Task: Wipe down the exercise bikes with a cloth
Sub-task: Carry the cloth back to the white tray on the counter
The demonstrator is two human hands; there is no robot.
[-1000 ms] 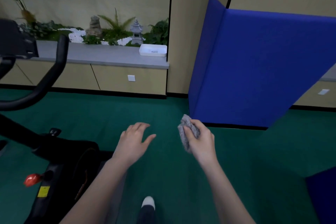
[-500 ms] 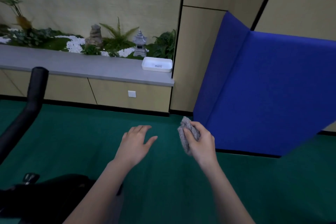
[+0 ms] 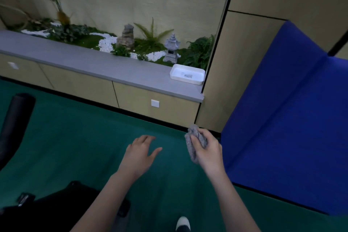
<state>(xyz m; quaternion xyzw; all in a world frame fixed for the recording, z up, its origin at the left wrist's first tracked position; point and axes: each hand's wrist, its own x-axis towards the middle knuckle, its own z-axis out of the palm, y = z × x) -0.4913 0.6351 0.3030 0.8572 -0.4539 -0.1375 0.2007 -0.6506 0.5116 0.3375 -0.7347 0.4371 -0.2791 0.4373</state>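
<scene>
My right hand (image 3: 209, 151) grips a crumpled grey cloth (image 3: 194, 143), held in the air above the green floor. To its left, my left hand (image 3: 140, 153) hovers palm down with relaxed, spread fingers, holding nothing. Only parts of the black exercise bike show: a handlebar end (image 3: 14, 126) at the left edge and the dark body (image 3: 56, 211) at the bottom left, below my left forearm. Neither hand touches the bike.
A blue padded panel (image 3: 286, 128) stands close on the right. A grey counter (image 3: 94, 66) runs along the wall with a white tray (image 3: 187, 74), plants and a stone lantern (image 3: 171, 48). Green carpet (image 3: 75, 147) spreads ahead. My shoe (image 3: 182, 224) shows at the bottom.
My view has swung right and tilted, so the bike slid toward the left edge and most of it left the frame. Both hands keep their pose, the cloth still gripped.
</scene>
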